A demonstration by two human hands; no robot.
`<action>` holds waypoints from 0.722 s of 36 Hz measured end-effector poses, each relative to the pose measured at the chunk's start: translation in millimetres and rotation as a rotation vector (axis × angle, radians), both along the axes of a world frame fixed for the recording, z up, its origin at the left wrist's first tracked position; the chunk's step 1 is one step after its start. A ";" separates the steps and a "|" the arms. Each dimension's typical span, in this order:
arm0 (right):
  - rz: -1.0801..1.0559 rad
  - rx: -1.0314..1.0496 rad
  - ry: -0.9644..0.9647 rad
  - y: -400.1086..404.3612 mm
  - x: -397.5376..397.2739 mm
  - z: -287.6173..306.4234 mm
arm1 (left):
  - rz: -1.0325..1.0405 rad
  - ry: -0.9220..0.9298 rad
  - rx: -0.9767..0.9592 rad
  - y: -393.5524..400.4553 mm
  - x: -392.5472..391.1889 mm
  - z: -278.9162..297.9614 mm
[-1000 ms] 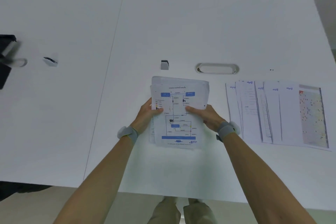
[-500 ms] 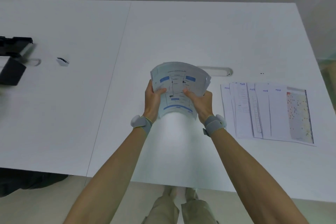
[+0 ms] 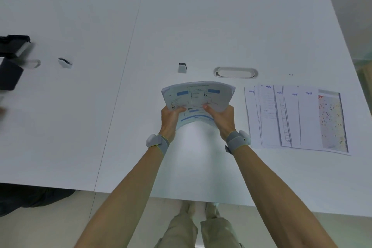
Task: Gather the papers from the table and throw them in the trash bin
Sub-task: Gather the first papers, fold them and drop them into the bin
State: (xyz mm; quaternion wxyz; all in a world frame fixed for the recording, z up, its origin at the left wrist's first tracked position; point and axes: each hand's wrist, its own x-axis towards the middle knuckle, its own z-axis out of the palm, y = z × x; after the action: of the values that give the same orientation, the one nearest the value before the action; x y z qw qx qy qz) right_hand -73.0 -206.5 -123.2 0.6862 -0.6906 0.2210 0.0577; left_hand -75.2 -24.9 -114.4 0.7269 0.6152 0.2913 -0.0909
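Note:
A stack of papers (image 3: 198, 94), its top sheet printed with a blue block diagram, is bowed upward above the white table (image 3: 201, 26). My left hand (image 3: 171, 119) grips its left edge and my right hand (image 3: 222, 119) grips its right edge, thumbs on top. To the right, several more papers (image 3: 296, 117) lie fanned out flat on the table, the rightmost showing a coloured grid. No trash bin is in view.
A small white block (image 3: 182, 67) and an oval cable slot (image 3: 235, 72) lie just beyond the held stack. Another small white item (image 3: 64, 63) and black equipment (image 3: 10, 62) sit at the far left. The table's near edge runs above my legs (image 3: 197, 225).
The stack has been lifted off the table and bent into a curve between both hands. My hands have drawn closer together and my view has shifted slightly back.

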 end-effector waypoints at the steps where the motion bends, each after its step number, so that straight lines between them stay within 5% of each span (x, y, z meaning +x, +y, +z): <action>1: 0.004 -0.004 0.002 0.2 0.2 -1.4 | 0.009 0.008 -0.002 -0.7 -0.3 -0.9; 17: 0.074 0.000 0.111 2.2 -18.9 -22.7 | -0.062 0.085 -0.026 2.2 -18.2 -17.2; 26: 0.149 -0.093 0.141 -1.6 -14.4 -0.9 | -0.269 0.077 0.237 13.6 -0.1 8.8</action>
State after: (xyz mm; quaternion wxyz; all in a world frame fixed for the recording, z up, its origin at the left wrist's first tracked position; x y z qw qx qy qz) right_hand -87.5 -208.1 -124.1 0.6299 -0.7305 0.2191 0.1469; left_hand -75.3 -11.3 -105.6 0.6188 0.7262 0.2427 -0.1756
